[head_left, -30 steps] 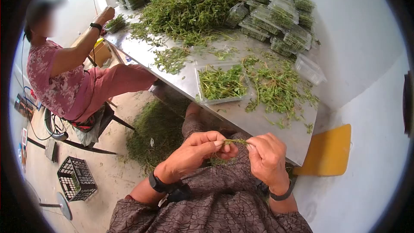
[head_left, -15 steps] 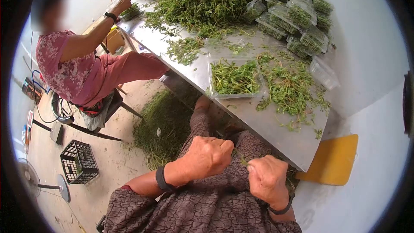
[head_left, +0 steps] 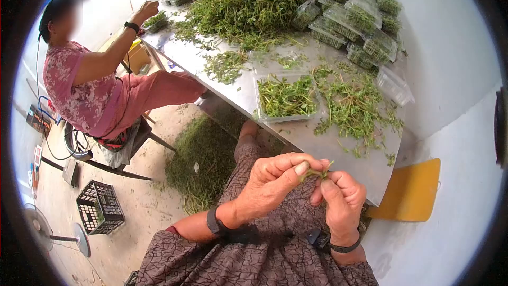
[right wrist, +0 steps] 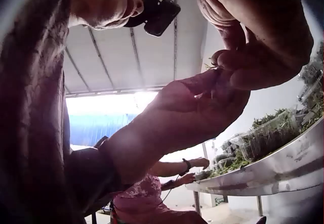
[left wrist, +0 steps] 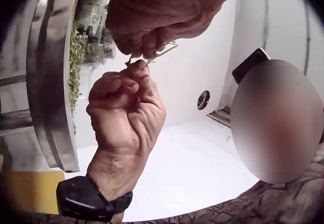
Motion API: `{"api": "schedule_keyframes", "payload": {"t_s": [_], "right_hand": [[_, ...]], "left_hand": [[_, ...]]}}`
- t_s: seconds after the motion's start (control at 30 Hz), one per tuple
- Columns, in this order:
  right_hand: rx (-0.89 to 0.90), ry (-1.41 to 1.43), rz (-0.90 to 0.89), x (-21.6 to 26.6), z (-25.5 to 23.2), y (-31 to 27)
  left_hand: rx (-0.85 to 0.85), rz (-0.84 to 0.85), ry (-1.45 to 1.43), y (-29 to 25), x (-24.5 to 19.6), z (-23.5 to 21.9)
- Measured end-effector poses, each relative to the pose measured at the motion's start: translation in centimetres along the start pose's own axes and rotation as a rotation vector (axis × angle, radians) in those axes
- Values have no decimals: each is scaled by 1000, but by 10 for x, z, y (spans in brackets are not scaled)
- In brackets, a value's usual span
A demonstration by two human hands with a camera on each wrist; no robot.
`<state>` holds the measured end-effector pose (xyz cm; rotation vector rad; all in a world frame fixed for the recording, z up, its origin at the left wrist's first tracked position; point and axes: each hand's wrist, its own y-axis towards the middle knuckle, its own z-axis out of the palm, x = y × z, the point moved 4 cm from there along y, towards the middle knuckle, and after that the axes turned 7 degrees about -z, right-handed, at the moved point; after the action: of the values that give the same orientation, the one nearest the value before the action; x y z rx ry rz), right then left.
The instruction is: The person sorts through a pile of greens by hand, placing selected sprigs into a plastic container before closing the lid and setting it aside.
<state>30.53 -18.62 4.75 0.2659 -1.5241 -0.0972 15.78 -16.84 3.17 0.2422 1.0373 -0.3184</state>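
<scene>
In the head view both hands meet over the lap, in front of the table edge. My left hand (head_left: 275, 180) pinches a small green sprig (head_left: 313, 172) between thumb and index finger. Close beside it, my right hand (head_left: 343, 198) pinches the leafy end of the same sprig. Thin stems (left wrist: 163, 53) stick out between the fingertips in the left wrist view. On the table nearby, an open clear plastic box (head_left: 288, 118) holds cut green stems. Loose sprigs (head_left: 354, 111) lie spread to its right.
A big heap of greens (head_left: 246, 5) covers the table's back, with filled clear boxes (head_left: 360, 18) stacked beside it. Another person (head_left: 84, 85) sits at the left. Discarded stems (head_left: 201, 153) pile on the floor near a black crate (head_left: 100, 206). A yellow panel (head_left: 407, 193) stands at right.
A second ago the hands held a stem stretched between them; half a second ago they were apart with knuckles up. Now the fingertips are together on a sprig, raised slightly.
</scene>
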Motion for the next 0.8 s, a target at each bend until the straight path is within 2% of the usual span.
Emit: {"api": "schedule_keyframes", "payload": {"t_s": [0.07, 0.13, 0.3, 0.37, 0.4, 0.43, 0.5, 0.57, 0.6, 0.63, 0.7, 0.73, 0.8], "right_hand": [[-17, 126, 71, -10, -4, 2], [-8, 168, 96, -14, -2, 5], [-37, 186, 161, -14, 12, 12], [55, 117, 148, -15, 15, 14], [57, 99, 139, -13, 18, 15], [58, 104, 135, -12, 18, 14], [119, 91, 145, -10, 19, 12], [133, 98, 151, -9, 9, 12], [122, 94, 164, -12, 4, 11], [110, 90, 178, -15, -1, 10], [96, 103, 193, -22, -6, 8], [97, 86, 181, -24, -8, 8], [93, 67, 165, -25, -10, 7]], "left_hand": [[14, 14, -48, 3, 6, -1], [9, 106, -72, 7, 9, -3], [-63, 19, -34, 12, 16, 3], [-103, 47, 218, 14, 6, 6], [-111, 167, 300, 18, 4, 5], [-111, 169, 306, 21, 1, 5], [-214, 310, 232, 24, -14, -4], [-307, 449, 446, 31, -43, -13], [-354, 574, 654, 36, -58, -15], [-408, 554, 851, 39, -71, -17], [-381, 641, 1174, 54, -88, -22], [-381, 636, 1175, 63, -90, -25], [-269, 597, 1363, 82, -82, -29]]}}
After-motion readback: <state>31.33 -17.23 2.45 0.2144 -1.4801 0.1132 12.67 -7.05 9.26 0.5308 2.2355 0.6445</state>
